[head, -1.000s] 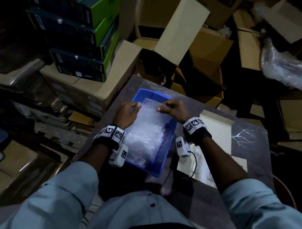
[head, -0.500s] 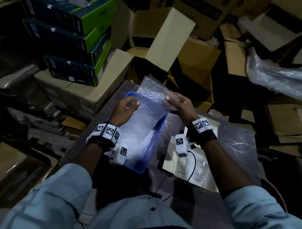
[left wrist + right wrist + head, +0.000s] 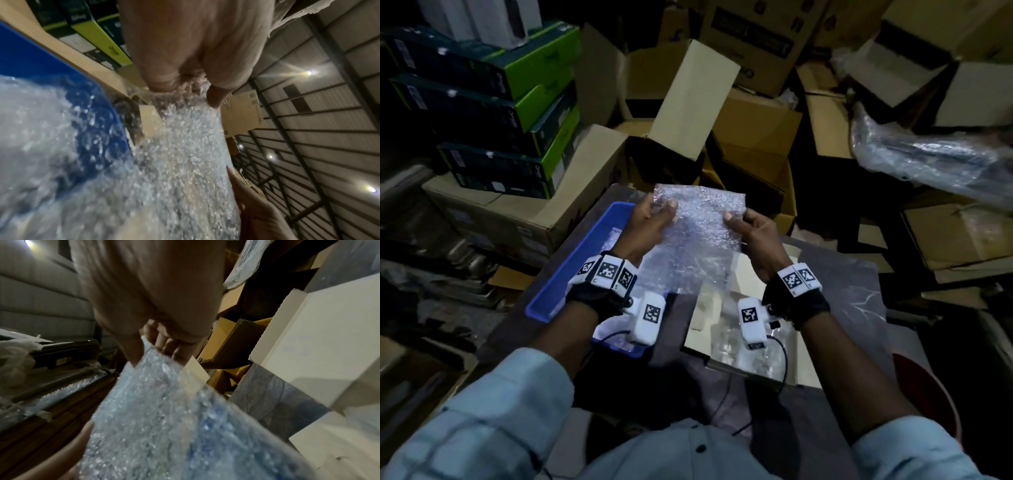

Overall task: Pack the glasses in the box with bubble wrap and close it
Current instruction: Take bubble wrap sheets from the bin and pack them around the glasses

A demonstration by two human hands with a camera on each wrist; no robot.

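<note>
- I hold the sheet of bubble wrap [image 3: 698, 236] up over the table [image 3: 839, 291], one upper corner in each hand; its lower end hangs down towards the near edge.
- My left hand [image 3: 650, 222] pinches the left corner, thumb on the near face and fingers curled behind; my right hand [image 3: 751, 231] pinches the right corner the same way.
- The head view alone shows both hands together, and the open white box [image 3: 750, 346] lying flat near the table's near right edge, under my right wrist. Clear glasses [image 3: 726, 339] seem to lie in it (too dim to count them).
- The left wrist view shows what the head view cannot: my thumb [image 3: 216, 95] pressed onto the wrap with the fingers bunched tight behind, and the sheet's near face running down towards the camera.
- The right wrist view shows my right fingers [image 3: 164, 344] folded behind the sheet's edge, thumb in front, and white cartons [image 3: 320, 340] to the side.
- The blue tray [image 3: 571, 270] sits along the table's left edge, with more bubble wrap in it; my left forearm crosses its near end.
- Brown cardboard boxes [image 3: 753, 133] crowd the space beyond the far edge, green-and-black boxes [image 3: 510, 102] are stacked at far left, and the raised sheet hides part of the table behind it.
</note>
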